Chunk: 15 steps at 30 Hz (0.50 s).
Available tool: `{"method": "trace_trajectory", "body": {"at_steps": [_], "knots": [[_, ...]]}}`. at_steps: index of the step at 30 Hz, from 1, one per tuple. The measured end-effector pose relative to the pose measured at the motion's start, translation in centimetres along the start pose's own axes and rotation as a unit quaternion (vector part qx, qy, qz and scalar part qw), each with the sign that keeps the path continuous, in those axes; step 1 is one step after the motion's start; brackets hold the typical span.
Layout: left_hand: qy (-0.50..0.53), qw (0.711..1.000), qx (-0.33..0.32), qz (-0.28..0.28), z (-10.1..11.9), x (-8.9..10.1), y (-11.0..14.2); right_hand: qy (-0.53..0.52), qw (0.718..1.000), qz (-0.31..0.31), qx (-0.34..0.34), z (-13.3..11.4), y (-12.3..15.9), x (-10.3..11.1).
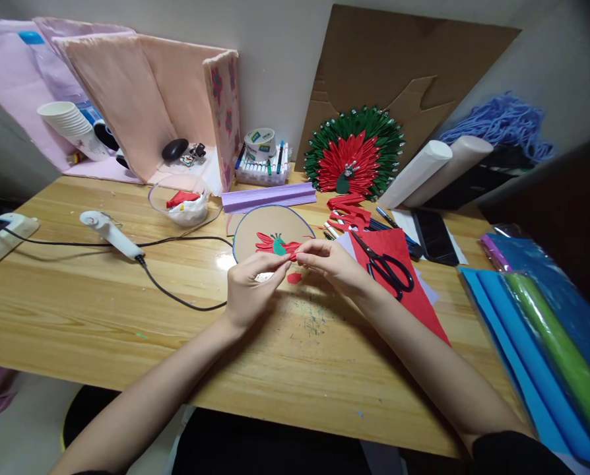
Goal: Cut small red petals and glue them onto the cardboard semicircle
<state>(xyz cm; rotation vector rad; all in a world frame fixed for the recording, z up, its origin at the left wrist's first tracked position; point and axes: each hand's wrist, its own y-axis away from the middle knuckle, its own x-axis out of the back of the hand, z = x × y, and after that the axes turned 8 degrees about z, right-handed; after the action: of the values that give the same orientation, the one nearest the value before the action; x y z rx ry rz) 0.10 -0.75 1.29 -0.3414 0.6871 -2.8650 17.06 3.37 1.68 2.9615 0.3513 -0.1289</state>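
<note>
My left hand [252, 285] and my right hand [330, 261] meet over the wooden table [101, 310], fingertips pinched on a small red paper piece [294, 253]. Just behind them lies a round cardboard disc [270, 227] with a blue edge, bearing red paper feathers and a green bird shape [278, 245]. A small red scrap [294, 278] lies on the table below my fingers. Black-handled scissors [388, 269] rest on a red paper sheet [408, 284] right of my right hand.
A glue gun [111, 233] with a black cord lies at left. A clear bowl [180, 204] holds scraps. A finished red-green paper peacock [354, 154] leans on cardboard at the back. Markers [262, 168], a phone [433, 236] and coloured paper rolls [547, 343] lie right.
</note>
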Motion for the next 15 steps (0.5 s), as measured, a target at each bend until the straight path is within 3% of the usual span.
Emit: {"method": "trace_trajectory", "body": {"at_steps": [5,9,15], "knots": [[0.017,0.999,0.048,0.006,-0.01,-0.01,-0.04,-0.013,1.0,0.012,0.012,0.23,0.21,-0.51],[0.037,0.996,0.082,0.01,-0.13,-0.01,-0.07,0.037,0.989,0.052,0.131,0.07,0.4,-0.66],[0.05,0.995,0.086,0.007,-0.21,-0.07,-0.06,0.182,0.939,0.034,0.288,-0.36,0.6,-0.05]]}}
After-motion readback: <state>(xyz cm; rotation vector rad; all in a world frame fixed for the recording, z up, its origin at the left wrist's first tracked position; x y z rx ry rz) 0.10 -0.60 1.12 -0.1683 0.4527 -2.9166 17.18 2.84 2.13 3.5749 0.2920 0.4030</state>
